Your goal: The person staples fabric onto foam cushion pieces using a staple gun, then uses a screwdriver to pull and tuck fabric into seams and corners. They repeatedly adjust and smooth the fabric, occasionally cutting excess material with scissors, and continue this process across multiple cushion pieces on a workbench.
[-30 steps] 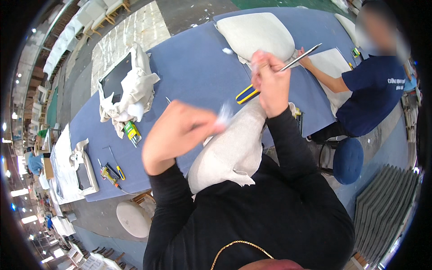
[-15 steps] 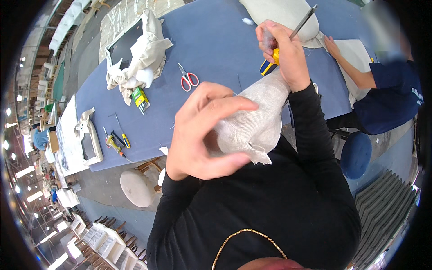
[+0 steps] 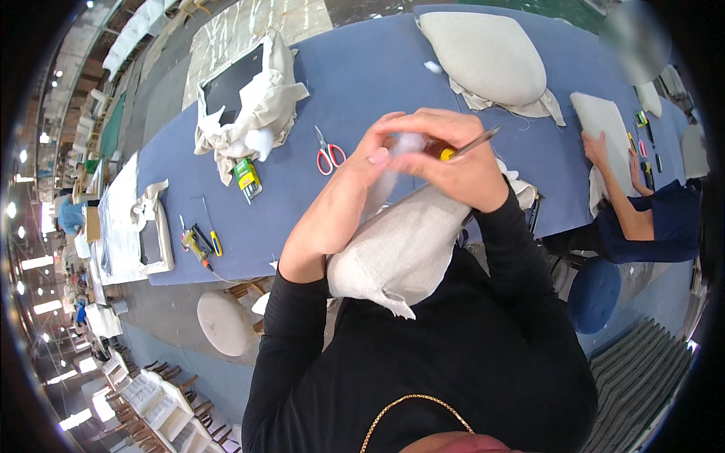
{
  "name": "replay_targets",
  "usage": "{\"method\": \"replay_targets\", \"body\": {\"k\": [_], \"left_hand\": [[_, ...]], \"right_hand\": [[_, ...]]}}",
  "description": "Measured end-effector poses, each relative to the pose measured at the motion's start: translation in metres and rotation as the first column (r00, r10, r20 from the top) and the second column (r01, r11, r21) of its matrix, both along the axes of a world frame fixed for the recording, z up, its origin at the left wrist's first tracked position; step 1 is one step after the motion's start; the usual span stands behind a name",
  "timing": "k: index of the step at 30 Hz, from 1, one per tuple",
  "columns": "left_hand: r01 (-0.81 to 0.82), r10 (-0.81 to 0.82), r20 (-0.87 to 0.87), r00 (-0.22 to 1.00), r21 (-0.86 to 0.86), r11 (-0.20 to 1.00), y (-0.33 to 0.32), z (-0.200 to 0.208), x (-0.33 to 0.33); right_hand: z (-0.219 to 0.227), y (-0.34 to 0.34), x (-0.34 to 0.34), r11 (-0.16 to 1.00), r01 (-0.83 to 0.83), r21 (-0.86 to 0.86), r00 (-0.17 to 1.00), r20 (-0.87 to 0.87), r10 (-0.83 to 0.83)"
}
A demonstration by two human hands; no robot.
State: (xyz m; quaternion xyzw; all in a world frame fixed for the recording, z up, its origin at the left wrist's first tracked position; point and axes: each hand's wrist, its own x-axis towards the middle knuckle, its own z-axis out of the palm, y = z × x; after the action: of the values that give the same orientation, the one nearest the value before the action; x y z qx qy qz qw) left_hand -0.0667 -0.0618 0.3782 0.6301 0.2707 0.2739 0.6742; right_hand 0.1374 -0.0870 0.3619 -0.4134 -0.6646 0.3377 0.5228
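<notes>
My right hand [image 3: 464, 155] is closed around a screwdriver [image 3: 479, 142]; the metal shaft sticks out to the right and a bit of its yellow handle shows. A tuft of white stuffing [image 3: 408, 143] lies between my two hands. The fingers of my left hand [image 3: 362, 174] are closed on that tuft, partly blurred. Below both hands, against my chest, hangs a beige fabric-covered piece [image 3: 400, 249] with a frayed lower edge. Its upper end meets the underside of my right hand, and my left wrist overlaps its left side.
On the blue table [image 3: 362, 75] lie red-handled scissors [image 3: 330, 157], a green-yellow box [image 3: 246, 177], a fabric-wrapped frame [image 3: 253, 98], another screwdriver [image 3: 214, 238] and a beige cushion [image 3: 491, 57]. At right, a co-worker [image 3: 642, 215] handles a beige panel [image 3: 602, 121]. Stools [image 3: 594, 294] stand below.
My left hand has moved up from beside the fabric piece to the stuffing at my right hand. The fabric piece hangs lower and further left. The co-worker's hands are on the panel.
</notes>
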Motion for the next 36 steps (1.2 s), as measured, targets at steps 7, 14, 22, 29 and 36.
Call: {"method": "replay_targets", "body": {"k": [7,14,22,29,36], "left_hand": [[-0.073,0.075,0.012,0.997,-0.110,0.991,0.003,-0.002,0.011],[-0.131,0.132,-0.134,0.982,0.012,0.991,0.000,0.017,0.033],[-0.326,0.304,0.131,0.944,0.520,0.789,-0.019,0.019,-0.009],[-0.343,0.446,-0.170,0.879,0.425,0.838,0.020,0.040,0.013],[0.129,0.123,-0.398,0.909,0.551,0.824,0.053,0.040,0.032]], "right_hand": [[0.000,0.000,0.009,0.998,0.054,-0.040,0.996,0.072,-0.051],[-0.023,0.009,0.029,0.977,0.199,0.078,0.980,-0.044,-0.196],[-0.047,0.021,0.046,0.908,0.288,-0.305,0.629,-0.655,-0.419],[-0.033,0.028,0.024,0.959,0.229,-0.167,0.882,-0.381,-0.277],[-0.028,0.025,0.013,0.960,0.177,-0.218,0.840,-0.475,-0.263]]}}
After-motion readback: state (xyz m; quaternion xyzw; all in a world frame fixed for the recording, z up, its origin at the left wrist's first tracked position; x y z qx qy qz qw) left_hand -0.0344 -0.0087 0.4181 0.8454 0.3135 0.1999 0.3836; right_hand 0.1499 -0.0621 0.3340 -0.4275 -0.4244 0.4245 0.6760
